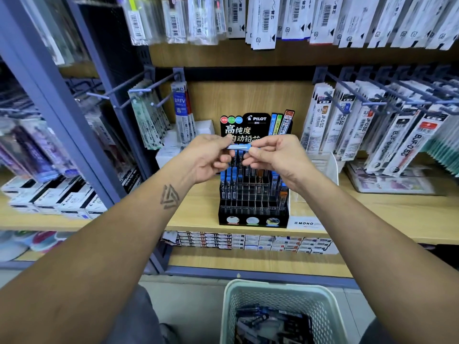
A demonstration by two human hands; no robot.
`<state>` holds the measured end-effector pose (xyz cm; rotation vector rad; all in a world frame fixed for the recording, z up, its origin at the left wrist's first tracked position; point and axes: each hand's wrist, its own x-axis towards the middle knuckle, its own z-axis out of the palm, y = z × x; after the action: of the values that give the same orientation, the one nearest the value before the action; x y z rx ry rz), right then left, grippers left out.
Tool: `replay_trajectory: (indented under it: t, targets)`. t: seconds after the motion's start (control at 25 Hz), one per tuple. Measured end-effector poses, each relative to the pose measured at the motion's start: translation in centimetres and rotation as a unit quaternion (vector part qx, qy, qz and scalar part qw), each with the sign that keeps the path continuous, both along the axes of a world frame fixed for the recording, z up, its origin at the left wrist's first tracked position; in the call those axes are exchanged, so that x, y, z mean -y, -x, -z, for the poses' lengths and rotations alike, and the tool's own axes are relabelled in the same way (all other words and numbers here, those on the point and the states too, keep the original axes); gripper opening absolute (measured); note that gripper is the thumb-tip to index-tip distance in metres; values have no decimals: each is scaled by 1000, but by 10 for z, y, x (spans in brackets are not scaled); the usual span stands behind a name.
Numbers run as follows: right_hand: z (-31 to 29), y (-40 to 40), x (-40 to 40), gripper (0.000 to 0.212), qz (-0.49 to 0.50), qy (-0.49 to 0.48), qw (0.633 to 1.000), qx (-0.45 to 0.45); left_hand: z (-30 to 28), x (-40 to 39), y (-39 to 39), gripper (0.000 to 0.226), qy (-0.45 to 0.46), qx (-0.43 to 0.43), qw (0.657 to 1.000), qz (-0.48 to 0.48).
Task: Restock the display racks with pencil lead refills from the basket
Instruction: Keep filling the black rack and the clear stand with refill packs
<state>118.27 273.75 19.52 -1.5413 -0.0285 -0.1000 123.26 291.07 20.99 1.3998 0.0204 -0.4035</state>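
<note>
Here the lead refill case (239,146) lay crosswise, its long axis running left to right, pinched at one end by the left hand (208,157) and at the other by the right hand (275,155). Both hands were raised at the same height in front of the Pilot display rack (253,194), whose slots stood upright just below and behind them. By my judgement the case would need turning on end before it could drop into a slot. The forearms reached forward, wrists bent inward. The basket (280,289) with more refills sat low, near the person.
</note>
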Motion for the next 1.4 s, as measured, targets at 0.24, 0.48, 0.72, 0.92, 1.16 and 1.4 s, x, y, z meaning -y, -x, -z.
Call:
replay_trajectory:
  t: [0.24,0.48,0.72,0.92,1.16,1.4]
  targets:
    - [-13,-6,16,11,24,87,996,-15,-1,-32,-7,4,-5,3,1000,-26]
    - [-4,-15,12,9,-31,321,946,-34,0,-34,-6,9,-31,-10,999,15]
    - [15,-28,-2,11,31,421,907,6,0,-30,-8,22,-52,-8,999,3]
    - [25,-32,-10,11,59,477,876,38,-3,-26,-3,12,-33,-12,999,3]
    - [27,-35,-17,14,64,569,815,90,-1,-22,-2,17,-48,-20,999,14]
    - [29,-38,-22,13,48,622,775,95,3,-24,-5,13,-83,-11,997,-5]
